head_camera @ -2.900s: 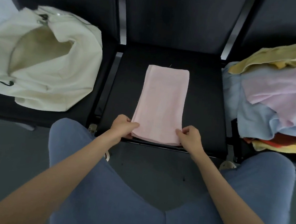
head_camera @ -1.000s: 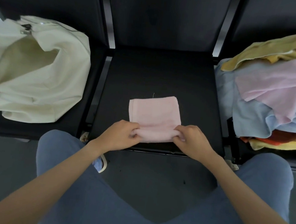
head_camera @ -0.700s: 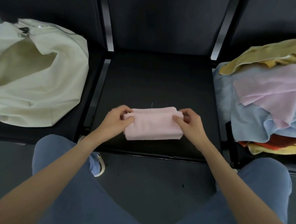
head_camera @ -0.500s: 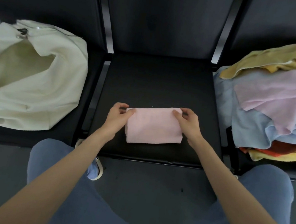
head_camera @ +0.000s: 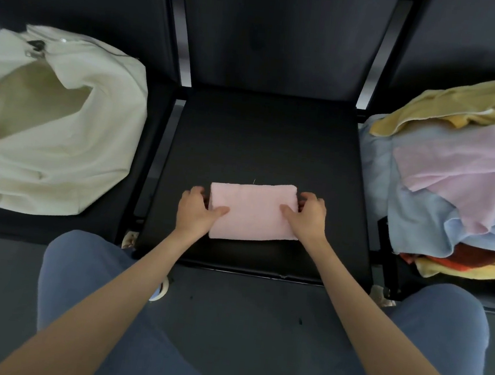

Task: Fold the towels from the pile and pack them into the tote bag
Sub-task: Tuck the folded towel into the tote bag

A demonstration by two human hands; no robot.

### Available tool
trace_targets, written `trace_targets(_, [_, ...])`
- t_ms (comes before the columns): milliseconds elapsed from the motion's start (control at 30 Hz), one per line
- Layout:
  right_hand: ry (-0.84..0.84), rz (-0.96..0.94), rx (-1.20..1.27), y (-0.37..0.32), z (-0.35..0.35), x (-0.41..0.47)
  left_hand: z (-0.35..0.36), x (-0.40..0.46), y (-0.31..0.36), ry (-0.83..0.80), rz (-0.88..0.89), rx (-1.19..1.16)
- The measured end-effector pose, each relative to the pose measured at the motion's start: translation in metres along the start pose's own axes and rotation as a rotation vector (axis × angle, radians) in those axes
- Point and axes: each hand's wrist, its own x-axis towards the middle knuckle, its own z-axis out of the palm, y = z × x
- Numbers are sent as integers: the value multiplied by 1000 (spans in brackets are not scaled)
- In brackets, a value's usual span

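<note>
Two hands bracket one folded towel, and the bag it is bound for lies to the left. Farthest left, the tote bag slumps on the left seat, its mouth gaping up and toward the left edge of view; nothing can be seen inside it. On the middle seat the left hand grips the towel's left short edge, thumb laid on top and fingers curled at the side. The pink towel lies flat as a compact rectangle near the seat's front edge, long axis running left to right, squarely between the two hands. The right hand mirrors the left on the right short edge, thumb on top, fingers wrapped round the side. Each hand is thus closed on an end of the towel, which rests on the seat, not lifted. Farthest right, the pile of unfolded towels, yellow, pink, blue and orange, fills the right seat. Folding looks complete; the transfer would run leftward, with the left hand nearer the bag, well apart from the towel.
</note>
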Motion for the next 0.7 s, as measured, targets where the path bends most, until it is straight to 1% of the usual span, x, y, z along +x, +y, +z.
trace_targets(67, [-4, 13, -85, -1, 2, -2, 3, 0, -3, -14, -55, 79])
trace_targets(200, [-16, 26, -123, -11, 5, -10, 7, 0, -3, -70, -107, 77])
trace_targets(300, [-42, 11, -6, -26, 7, -17, 3, -5, 1, -69, -127, -101])
trace_targets(367, [-82, -12, 85, -40, 8, -21, -10, -10, 5, -8, -119, -207])
trace_targets(467, [-158, -57, 163, -74, 14, -26, -49, -10, 3, 100, -141, -371])
trace_targets(533, [-221, -84, 232, -105, 23, -30, -87, -5, -3, 137, -132, -481])
trace_targets(633, [-359, -84, 386, -158, 35, -41, -151, 1, -13, 216, -118, -612])
trace_targets(700, [-458, -137, 474, -191, 44, -50, -191, 6, -21, 286, -108, -653])
